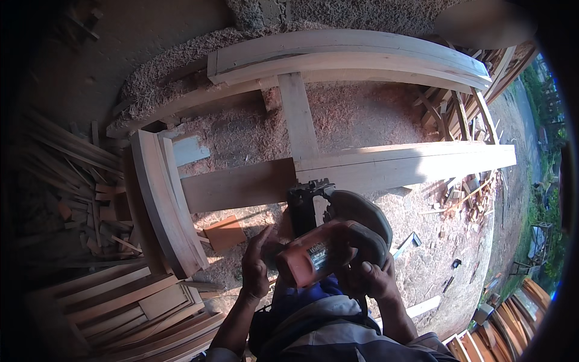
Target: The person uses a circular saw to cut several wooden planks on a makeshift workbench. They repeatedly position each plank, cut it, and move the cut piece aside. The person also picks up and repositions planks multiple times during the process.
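Note:
A red and black circular saw (304, 256) is held tilted in front of my body. Its dark rounded guard (365, 220) is on the right and its flat black base (301, 211) on the left. My right hand (377, 277) is wrapped around the rear handle, the thumb on top. Close by the saw's red end is my left hand (256, 265), with fingers stretched upward and apart; whether it touches the housing I cannot tell. Just beyond the saw lies a long pale timber beam (392, 166), marked with a line and partly sunlit. The saw's blade cannot be made out.
A curved timber (350, 51) spans the far side, joined by a crosspiece (297, 114) to the middle beam. Another thick timber (166, 202) stands at left. Shavings cover the ground. Stacked boards (139, 301) lie lower left, offcuts (473, 199) at right, and a small wooden block (224, 233) nearby.

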The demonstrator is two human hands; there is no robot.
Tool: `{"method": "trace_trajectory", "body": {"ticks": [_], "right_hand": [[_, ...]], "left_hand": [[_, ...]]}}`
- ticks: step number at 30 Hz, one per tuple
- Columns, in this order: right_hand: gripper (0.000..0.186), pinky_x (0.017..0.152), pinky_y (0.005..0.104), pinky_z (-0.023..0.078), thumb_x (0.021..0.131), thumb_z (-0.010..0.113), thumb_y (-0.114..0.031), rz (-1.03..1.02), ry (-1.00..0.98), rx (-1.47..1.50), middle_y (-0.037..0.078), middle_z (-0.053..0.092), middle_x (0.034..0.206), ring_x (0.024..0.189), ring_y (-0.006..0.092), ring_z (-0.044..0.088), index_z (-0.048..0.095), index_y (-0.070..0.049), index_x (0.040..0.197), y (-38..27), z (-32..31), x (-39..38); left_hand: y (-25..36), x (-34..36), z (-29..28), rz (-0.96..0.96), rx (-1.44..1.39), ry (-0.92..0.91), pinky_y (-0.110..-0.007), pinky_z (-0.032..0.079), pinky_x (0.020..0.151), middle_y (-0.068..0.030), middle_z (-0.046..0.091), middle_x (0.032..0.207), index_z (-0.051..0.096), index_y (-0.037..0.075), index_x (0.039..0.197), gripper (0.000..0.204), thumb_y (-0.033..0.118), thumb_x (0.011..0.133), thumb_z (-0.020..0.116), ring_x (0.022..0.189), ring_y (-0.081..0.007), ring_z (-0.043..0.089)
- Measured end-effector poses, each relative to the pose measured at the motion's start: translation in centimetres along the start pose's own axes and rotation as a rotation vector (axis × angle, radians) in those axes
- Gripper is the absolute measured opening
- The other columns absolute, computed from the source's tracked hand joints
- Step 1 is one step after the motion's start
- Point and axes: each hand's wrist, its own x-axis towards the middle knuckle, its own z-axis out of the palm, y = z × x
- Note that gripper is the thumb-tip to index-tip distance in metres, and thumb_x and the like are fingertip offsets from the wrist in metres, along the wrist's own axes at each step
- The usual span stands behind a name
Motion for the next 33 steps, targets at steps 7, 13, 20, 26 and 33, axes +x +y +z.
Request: {"method": "trace_trajectory", "body": {"ticks": [7, 13, 20, 26, 33], "right_hand": [[0.044, 0.042, 0.0281, 0.036, 0.093, 0.074, -0.044, -0.083, -0.025, 0.061, 0.001, 0.055, 0.060, 0.048, 0.0101, 0.051, 0.062, -0.003, 0.082, 3.3, -0.6, 1.5], [0.065, 0.040, 0.0282, 0.032, 0.097, 0.067, -0.052, -0.127, -0.031, 0.098, -0.001, 0.044, 0.056, 0.044, 0.0095, 0.041, 0.060, 0.008, 0.120, 5.0, -1.5, 1.8], [0.107, 0.037, 0.0272, 0.028, 0.094, 0.036, -0.084, -0.006, -0.019, 0.026, -0.003, 0.039, 0.055, 0.041, 0.0073, 0.035, 0.047, 0.009, 0.145, 3.9, -1.0, 2.3], [0.112, 0.038, 0.0261, 0.031, 0.092, 0.028, -0.088, 0.070, 0.053, 0.052, -0.001, 0.044, 0.057, 0.042, 0.0086, 0.038, 0.048, 0.009, 0.144, 3.3, -0.7, 2.4], [0.112, 0.039, 0.0257, 0.035, 0.091, 0.029, -0.089, 0.100, 0.105, -0.003, 0.002, 0.051, 0.061, 0.044, 0.0093, 0.043, 0.051, 0.009, 0.141, 3.0, -0.4, 1.9]], "left_hand": [[5.1, -0.6, 4.3, 0.239, -0.002, 0.102, -0.045, 0.047, 0.107, -0.0266, 0.057, 0.134, 0.029, -0.004, 0.156, 0.117, 0.060, 0.076, 0.087, 0.126, -0.0375, 0.059], [4.9, 0.3, 4.1, 0.303, 0.181, 0.110, -0.046, 0.048, 0.105, -0.0243, 0.054, 0.137, 0.039, -0.005, 0.148, 0.107, 0.059, 0.077, 0.086, 0.126, -0.0355, 0.058], [5.2, 1.4, 4.6, 0.416, 0.322, 0.153, -0.046, 0.051, 0.102, -0.0264, 0.054, 0.134, 0.038, -0.005, 0.146, 0.100, 0.055, 0.080, 0.085, 0.120, -0.0374, 0.061], [5.1, 1.4, 4.7, 0.404, 0.308, 0.146, -0.046, 0.051, 0.101, -0.0263, 0.054, 0.132, 0.039, -0.006, 0.144, 0.098, 0.053, 0.080, 0.085, 0.119, -0.0370, 0.060], [5.8, 1.6, 4.5, 0.400, 0.335, 0.158, -0.047, 0.052, 0.100, -0.0262, 0.055, 0.131, 0.041, -0.007, 0.143, 0.097, 0.052, 0.080, 0.085, 0.118, -0.0374, 0.061]]}}
